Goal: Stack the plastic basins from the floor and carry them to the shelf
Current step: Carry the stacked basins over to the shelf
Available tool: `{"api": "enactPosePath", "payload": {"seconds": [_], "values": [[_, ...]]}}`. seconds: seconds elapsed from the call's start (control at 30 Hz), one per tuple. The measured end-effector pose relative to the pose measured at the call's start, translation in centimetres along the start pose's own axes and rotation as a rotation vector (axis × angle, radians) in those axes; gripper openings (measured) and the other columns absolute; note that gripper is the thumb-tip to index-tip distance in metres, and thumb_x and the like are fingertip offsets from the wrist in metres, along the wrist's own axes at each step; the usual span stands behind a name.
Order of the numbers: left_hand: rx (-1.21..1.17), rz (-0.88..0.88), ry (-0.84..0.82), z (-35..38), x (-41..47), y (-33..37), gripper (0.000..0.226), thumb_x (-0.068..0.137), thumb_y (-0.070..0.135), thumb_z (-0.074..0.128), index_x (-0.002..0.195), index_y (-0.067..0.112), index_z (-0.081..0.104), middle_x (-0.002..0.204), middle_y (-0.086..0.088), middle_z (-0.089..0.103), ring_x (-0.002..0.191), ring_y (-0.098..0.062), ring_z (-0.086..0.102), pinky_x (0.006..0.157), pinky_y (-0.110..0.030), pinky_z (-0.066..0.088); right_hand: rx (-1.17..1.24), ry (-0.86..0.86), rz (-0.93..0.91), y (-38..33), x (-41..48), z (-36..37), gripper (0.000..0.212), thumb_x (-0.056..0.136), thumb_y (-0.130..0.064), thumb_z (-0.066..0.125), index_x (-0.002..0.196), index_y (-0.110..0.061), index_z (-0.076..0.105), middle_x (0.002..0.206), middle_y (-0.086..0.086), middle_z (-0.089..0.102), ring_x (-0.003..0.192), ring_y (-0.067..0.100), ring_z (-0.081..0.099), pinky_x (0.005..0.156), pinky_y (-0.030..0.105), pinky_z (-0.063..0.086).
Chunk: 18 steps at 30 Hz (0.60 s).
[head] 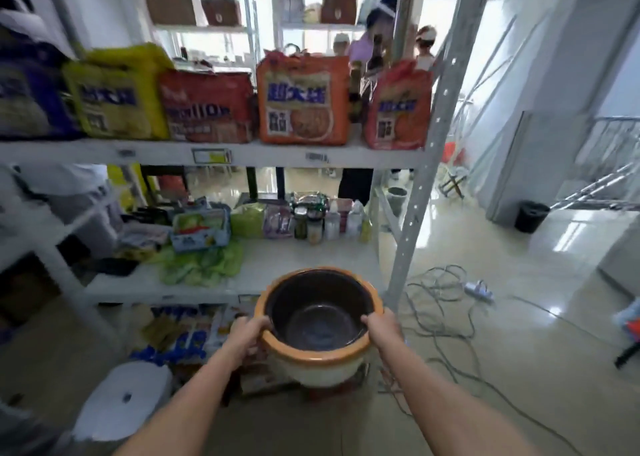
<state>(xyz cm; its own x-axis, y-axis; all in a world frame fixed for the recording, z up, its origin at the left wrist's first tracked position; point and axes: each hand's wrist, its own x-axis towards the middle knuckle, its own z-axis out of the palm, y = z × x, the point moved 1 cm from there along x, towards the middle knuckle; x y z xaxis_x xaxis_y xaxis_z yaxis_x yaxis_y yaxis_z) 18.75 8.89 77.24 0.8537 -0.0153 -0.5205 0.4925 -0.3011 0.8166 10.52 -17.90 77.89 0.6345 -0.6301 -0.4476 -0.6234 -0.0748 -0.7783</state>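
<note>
A stack of plastic basins (317,364) is held in the air in front of me: a dark brown basin nested inside a cream one with an orange rim, and a reddish base shows underneath. My left hand (249,334) grips the rim on the left side and my right hand (381,329) grips it on the right, thumbs over the edge. The stack hangs just in front of and slightly below the middle board of the white metal shelf (304,265), near its right end.
The middle board holds green bags (202,265), a small box and several bottles (332,220) towards the back. Snack packs (301,102) fill the upper board. A perforated upright (419,185) stands right of the basins. Cables (446,303) lie on the floor. People stand behind the shelf.
</note>
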Motion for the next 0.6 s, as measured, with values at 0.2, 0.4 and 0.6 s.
{"api": "enactPosePath", "payload": {"seconds": [0.2, 0.4, 0.6], "values": [[-0.101, 0.151, 0.025, -1.3, -4.3, 10.8, 0.013, 0.076, 0.003, 0.068, 0.068, 0.001, 0.058, 0.050, -0.012, 0.053, 0.040, -0.021, 0.048, 0.050, -0.028, 0.042, 0.083, 0.018, -0.135, -9.6, -1.5, -5.4, 0.048, 0.093, -0.021, 0.074, 0.136, 0.000, 0.068, 0.136, 0.020, 0.071, 0.131, 0.041, 0.065, 0.111, 0.046, 0.052], [-0.140, 0.235, 0.028, -1.7, -6.5, 17.6, 0.019, 0.076, 0.006, 0.070, 0.065, 0.009, 0.056, 0.039, -0.001, 0.050, 0.029, -0.011, 0.043, 0.036, -0.018, 0.038, 0.142, 0.009, -0.206, -15.5, -1.2, -9.2, 0.040, 0.095, -0.019, 0.071, 0.130, 0.000, 0.067, 0.131, 0.023, 0.071, 0.127, 0.042, 0.067, 0.111, 0.054, 0.053], [-0.079, 0.222, 0.026, -2.1, -5.2, 19.9, 0.025, 0.089, 0.007, 0.062, 0.068, 0.012, 0.049, 0.031, 0.005, 0.045, 0.022, -0.007, 0.040, 0.031, -0.015, 0.034, 0.159, -0.046, -0.181, -17.6, 0.8, -8.6, 0.042, 0.097, -0.015, 0.068, 0.136, 0.000, 0.061, 0.131, 0.024, 0.070, 0.125, 0.040, 0.069, 0.110, 0.053, 0.056]]}}
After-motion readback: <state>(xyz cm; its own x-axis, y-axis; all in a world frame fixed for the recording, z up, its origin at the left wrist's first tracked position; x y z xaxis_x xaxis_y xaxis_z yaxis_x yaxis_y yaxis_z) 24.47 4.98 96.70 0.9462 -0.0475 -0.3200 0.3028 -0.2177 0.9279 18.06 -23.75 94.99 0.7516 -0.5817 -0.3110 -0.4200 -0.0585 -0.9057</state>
